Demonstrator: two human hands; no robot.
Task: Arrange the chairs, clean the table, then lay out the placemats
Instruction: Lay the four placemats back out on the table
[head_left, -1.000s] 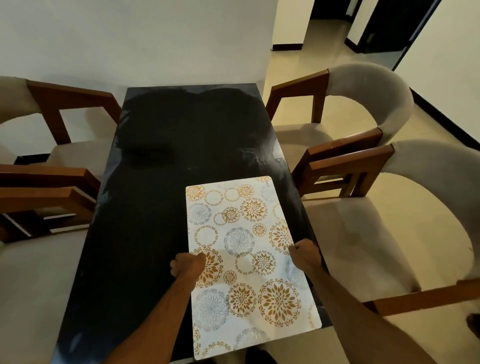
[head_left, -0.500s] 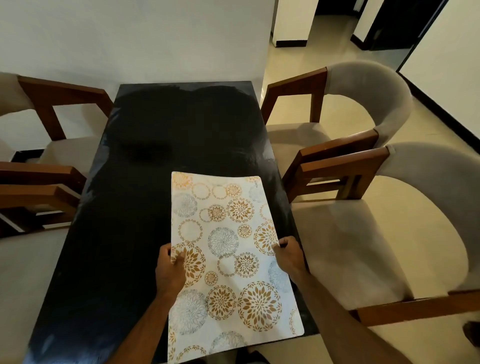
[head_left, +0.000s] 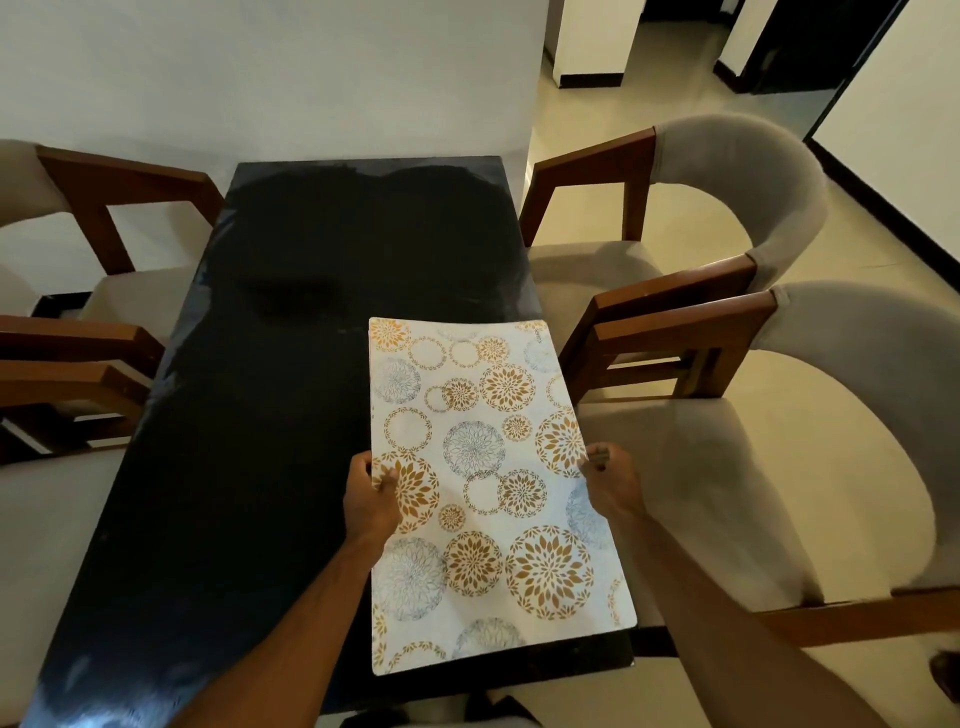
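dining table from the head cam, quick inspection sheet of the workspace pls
surface: black glossy table, long side running away from the camera, glare patches on top
job's things: one patterned placemat over the table's right near part, held at both long edges; four chairs seen, two on the right, two on the left, partly cut off
clutter: nothing seen
grips: left hand pinches the placemat's left edge; right hand grips its right edge
cables: nothing seen
surroundings: white wall behind the table, tiled floor and dark doorway at upper right
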